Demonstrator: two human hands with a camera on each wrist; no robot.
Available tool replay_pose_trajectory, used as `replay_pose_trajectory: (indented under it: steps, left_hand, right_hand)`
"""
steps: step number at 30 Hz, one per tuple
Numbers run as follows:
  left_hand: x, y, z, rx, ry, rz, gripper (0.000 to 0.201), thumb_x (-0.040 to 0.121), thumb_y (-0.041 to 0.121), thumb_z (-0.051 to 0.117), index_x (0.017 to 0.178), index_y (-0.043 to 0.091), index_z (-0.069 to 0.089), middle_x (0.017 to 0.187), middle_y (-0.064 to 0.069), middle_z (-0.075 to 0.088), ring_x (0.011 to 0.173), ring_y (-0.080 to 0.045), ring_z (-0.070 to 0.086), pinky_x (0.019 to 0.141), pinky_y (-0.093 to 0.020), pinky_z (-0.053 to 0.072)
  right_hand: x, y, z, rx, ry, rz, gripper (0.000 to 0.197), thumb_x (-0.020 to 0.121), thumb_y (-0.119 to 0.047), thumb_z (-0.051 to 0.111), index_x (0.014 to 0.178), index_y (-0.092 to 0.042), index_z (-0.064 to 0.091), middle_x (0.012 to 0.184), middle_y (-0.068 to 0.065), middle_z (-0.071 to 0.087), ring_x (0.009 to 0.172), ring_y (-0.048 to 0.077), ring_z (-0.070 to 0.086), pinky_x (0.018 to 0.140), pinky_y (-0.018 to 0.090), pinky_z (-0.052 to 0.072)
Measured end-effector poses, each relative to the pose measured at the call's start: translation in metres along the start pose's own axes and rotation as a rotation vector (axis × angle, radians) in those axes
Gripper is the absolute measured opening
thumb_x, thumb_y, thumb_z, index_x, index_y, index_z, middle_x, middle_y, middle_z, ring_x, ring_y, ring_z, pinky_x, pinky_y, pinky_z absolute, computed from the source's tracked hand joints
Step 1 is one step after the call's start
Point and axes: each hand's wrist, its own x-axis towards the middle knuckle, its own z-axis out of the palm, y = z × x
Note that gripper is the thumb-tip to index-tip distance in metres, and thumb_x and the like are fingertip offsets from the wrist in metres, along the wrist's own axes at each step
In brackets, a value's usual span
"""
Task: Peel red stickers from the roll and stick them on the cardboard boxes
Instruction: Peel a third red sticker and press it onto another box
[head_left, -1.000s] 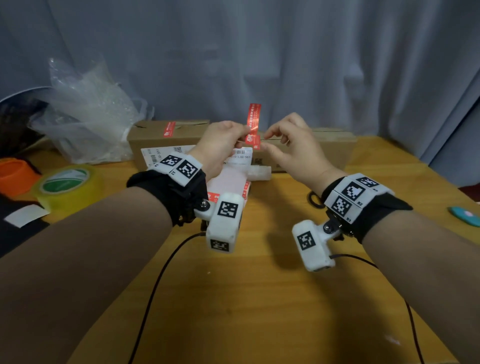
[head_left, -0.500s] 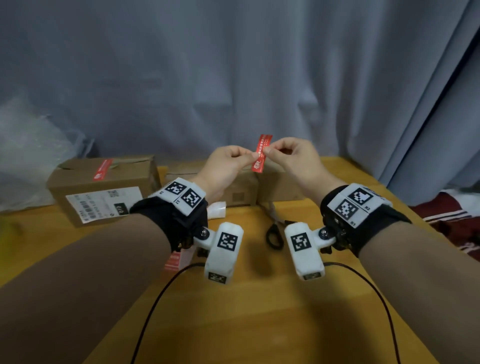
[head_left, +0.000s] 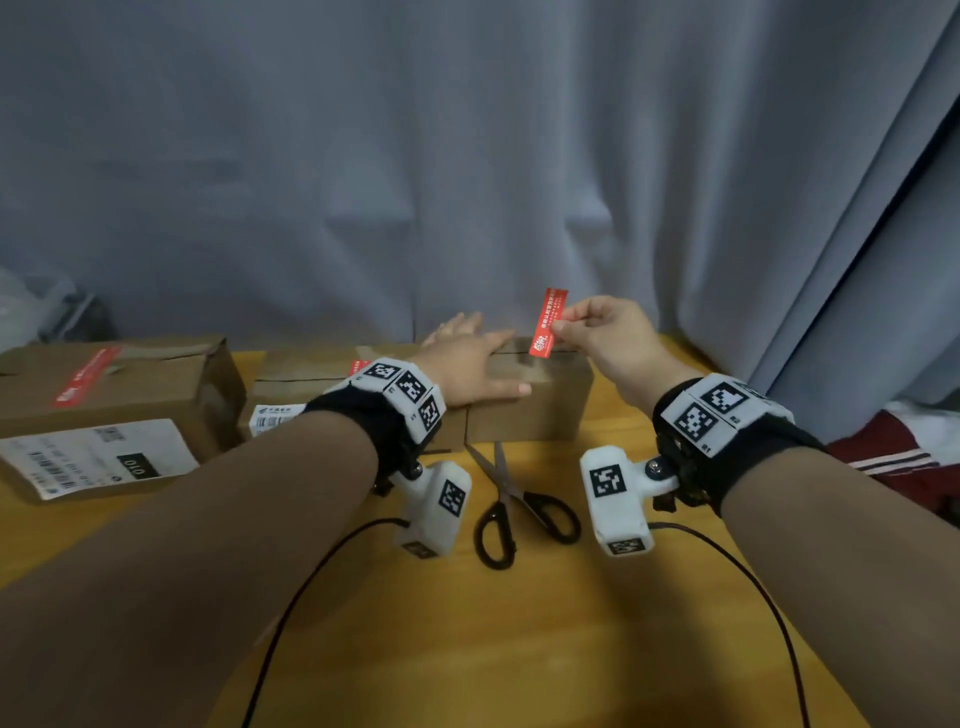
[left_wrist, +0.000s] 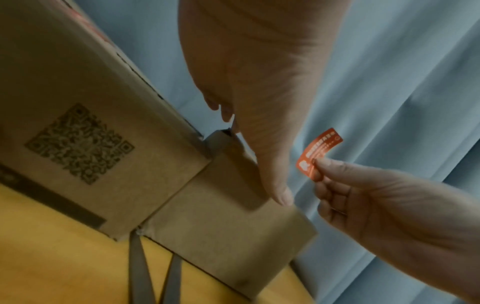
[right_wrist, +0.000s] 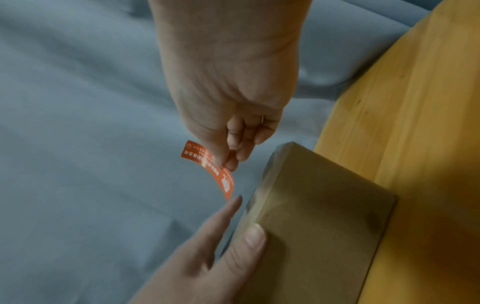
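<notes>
My right hand pinches one red sticker by its edge, upright in the air just above the far right corner of the rightmost cardboard box. My left hand lies flat on that box's top, fingers straight, thumb over the front edge. The left wrist view shows the sticker clear of the box. In the right wrist view the sticker curls beside the box. Two boxes to the left, a large box and a middle box, each carry a red sticker. The roll is out of view.
Black-handled scissors lie open on the wooden table in front of the boxes, between my wrists. Two black cables run across the near table. A grey curtain hangs close behind the boxes. Red cloth lies off the table's right edge.
My left hand let go of the sticker and came down flat on the rightmost box. The right hand kept the sticker and carried it right. The view swung right.
</notes>
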Motion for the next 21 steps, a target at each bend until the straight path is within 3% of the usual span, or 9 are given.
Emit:
replay_pose_trajectory:
  steps: [2,4,7,10,14,21]
  left_hand:
    - [0.004,0.001,0.004,0.105,-0.044,0.042,0.082,0.083,0.071,0.040,0.151,0.033,0.015,0.160,-0.016,0.014,0.148,-0.032,0.012,0.120,-0.046,0.009]
    - [0.002,-0.001,0.008,0.141,-0.015,0.084,0.076,0.086,0.067,0.037,0.150,0.031,0.019,0.156,-0.015,0.026,0.144,-0.031,0.025,0.117,-0.044,0.017]
    - [-0.006,-0.005,0.013,0.167,0.037,0.138,0.071,0.088,0.064,0.038,0.149,0.032,0.022,0.151,-0.012,0.034,0.138,-0.031,0.033,0.112,-0.042,0.026]
    - [-0.017,-0.009,0.015,0.199,0.037,0.171,0.068,0.090,0.062,0.035,0.149,0.033,0.019,0.152,-0.010,0.030,0.138,-0.031,0.029,0.113,-0.042,0.022]
    - [-0.024,-0.012,0.011,0.240,-0.003,0.184,0.068,0.093,0.060,0.029,0.151,0.031,0.012,0.154,-0.011,0.025,0.140,-0.031,0.025,0.114,-0.042,0.020]
    - [-0.028,-0.011,0.009,0.198,-0.068,0.196,0.072,0.094,0.056,0.032,0.152,0.024,0.004,0.161,-0.014,0.007,0.148,-0.031,0.009,0.120,-0.041,0.012]
  right_hand:
    - [0.000,0.002,-0.001,-0.043,-0.016,0.018,0.016,0.085,-0.009,0.062,0.071,-0.015,0.058,0.068,0.001,0.060,0.061,0.008,0.055,0.059,0.009,0.047]
    - [-0.001,0.003,-0.001,-0.059,-0.044,0.036,0.015,0.086,-0.013,0.061,0.072,-0.016,0.059,0.068,-0.001,0.060,0.059,0.006,0.053,0.052,0.006,0.044]
    - [-0.005,0.002,-0.003,-0.032,-0.096,0.083,0.011,0.086,-0.016,0.062,0.075,-0.015,0.062,0.071,0.001,0.063,0.065,0.011,0.055,0.063,0.017,0.045]
    - [-0.011,-0.001,-0.004,-0.048,-0.138,0.112,0.006,0.084,-0.017,0.063,0.081,-0.012,0.066,0.073,0.001,0.064,0.070,0.009,0.057,0.064,0.013,0.042]
    - [-0.017,-0.002,0.002,-0.035,-0.150,0.140,0.020,0.083,-0.016,0.064,0.096,-0.001,0.068,0.077,0.004,0.065,0.076,0.012,0.059,0.071,0.017,0.044]
    - [-0.021,-0.001,0.019,-0.024,-0.125,0.220,0.024,0.082,-0.017,0.065,0.099,0.000,0.067,0.084,0.007,0.066,0.079,0.016,0.060,0.073,0.023,0.045]
